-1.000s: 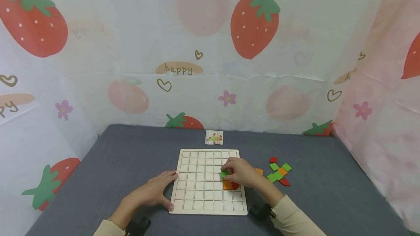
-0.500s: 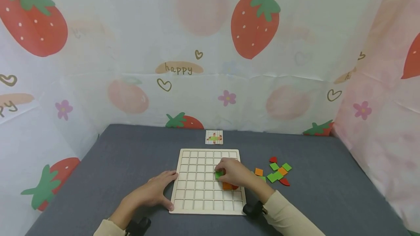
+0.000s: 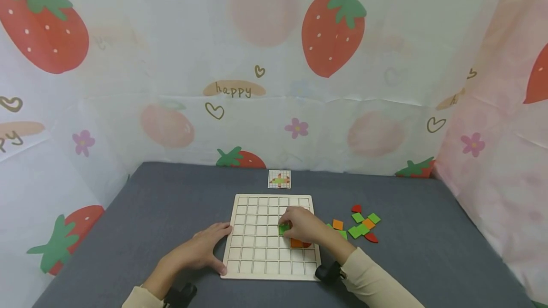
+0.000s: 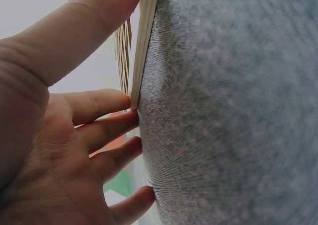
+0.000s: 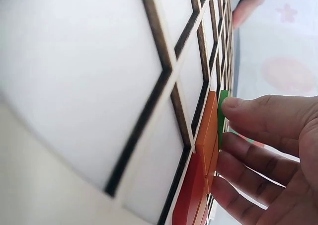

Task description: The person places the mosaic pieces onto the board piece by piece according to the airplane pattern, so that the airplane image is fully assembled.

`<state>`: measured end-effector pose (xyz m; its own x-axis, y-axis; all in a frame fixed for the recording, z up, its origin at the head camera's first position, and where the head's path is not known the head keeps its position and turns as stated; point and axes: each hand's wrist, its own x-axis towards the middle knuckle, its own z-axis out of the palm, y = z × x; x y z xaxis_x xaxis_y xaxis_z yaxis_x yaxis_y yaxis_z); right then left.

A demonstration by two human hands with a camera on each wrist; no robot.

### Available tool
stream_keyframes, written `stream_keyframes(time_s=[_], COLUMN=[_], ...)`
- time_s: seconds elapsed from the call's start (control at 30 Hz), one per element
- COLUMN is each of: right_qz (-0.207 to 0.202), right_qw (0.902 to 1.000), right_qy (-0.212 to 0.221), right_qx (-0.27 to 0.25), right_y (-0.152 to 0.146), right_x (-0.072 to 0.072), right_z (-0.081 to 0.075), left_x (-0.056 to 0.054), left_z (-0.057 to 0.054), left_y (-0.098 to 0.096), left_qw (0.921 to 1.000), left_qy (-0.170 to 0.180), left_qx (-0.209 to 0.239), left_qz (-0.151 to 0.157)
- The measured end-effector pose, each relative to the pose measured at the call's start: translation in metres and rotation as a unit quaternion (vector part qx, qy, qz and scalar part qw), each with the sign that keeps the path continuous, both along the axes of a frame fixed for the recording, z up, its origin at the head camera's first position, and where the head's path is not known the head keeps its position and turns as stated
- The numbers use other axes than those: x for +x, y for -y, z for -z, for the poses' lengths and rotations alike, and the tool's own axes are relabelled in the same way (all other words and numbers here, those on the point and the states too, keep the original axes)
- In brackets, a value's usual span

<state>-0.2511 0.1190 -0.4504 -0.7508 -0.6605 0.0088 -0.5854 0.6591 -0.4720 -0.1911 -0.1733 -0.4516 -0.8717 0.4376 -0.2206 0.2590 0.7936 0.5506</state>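
A wooden grid board (image 3: 256,251) lies on the table. My left hand (image 3: 205,247) rests along its left side, fingers spread, with thumb and fingertips at the edge; the left wrist view shows the fingers fairly straight against the board's rim (image 4: 144,43). Over the right half of the board, my right hand (image 3: 305,225) pinches a green square tile (image 3: 283,229). In the right wrist view the thumb is on that green tile (image 5: 222,111). An orange tile (image 3: 296,243) and a red curved tile (image 3: 307,245) sit in the grid just below, partly covered by the hand.
Loose tiles lie right of the board: an orange square (image 3: 337,224), several green squares (image 3: 358,230), and red curved pieces (image 3: 371,237). Behind the board is a small pattern card (image 3: 279,179). A printed curtain (image 3: 239,127) stands at the table's back.
The right hand has moved left across the board with the green tile, then slightly further left. Loose tiles beside the board have come into view. The left hand stays put.
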Motion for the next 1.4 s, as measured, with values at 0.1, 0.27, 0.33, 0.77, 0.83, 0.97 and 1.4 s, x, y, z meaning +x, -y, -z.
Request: stream_keyframes(time_s=[0.1, 0.27, 0.33, 0.77, 0.83, 0.97, 1.4], right_qz=[0.0, -0.006, -0.009, 0.038, 0.046, 0.08, 0.135], right_qw=[1.0, 0.9999, 0.9997, 0.9989, 0.9986, 0.9962, 0.9902], right_qy=[0.0, -0.013, -0.017, 0.014, 0.008, 0.011, 0.013], right_qx=[0.001, 0.009, 0.012, -0.022, -0.025, -0.034, -0.033], right_y=[0.0, 0.001, 0.001, -0.035, -0.047, -0.071, -0.142], right_x=[0.0, -0.001, -0.002, -0.007, -0.009, -0.013, -0.023], right_z=[0.0, 0.002, 0.002, -0.021, -0.022, -0.024, -0.028], left_x=[0.0, 0.001, 0.001, 0.0, 0.0, 0.001, 0.001], left_z=[-0.001, -0.001, -0.001, 0.001, 0.0, 0.0, -0.001], left_y=[0.0, 0.0, 0.0, 0.0, 0.0, 0.0, 0.0], left_qw=[1.0, 1.0, 1.0, 1.0, 1.0, 1.0, 1.0], left_qy=[-0.002, -0.003, -0.002, -0.001, -0.002, -0.005, -0.003], left_qx=[0.0, 0.002, 0.002, -0.001, -0.001, -0.003, -0.004], left_qz=[0.002, 0.003, 0.001, 0.001, -0.001, 0.0, 0.001])
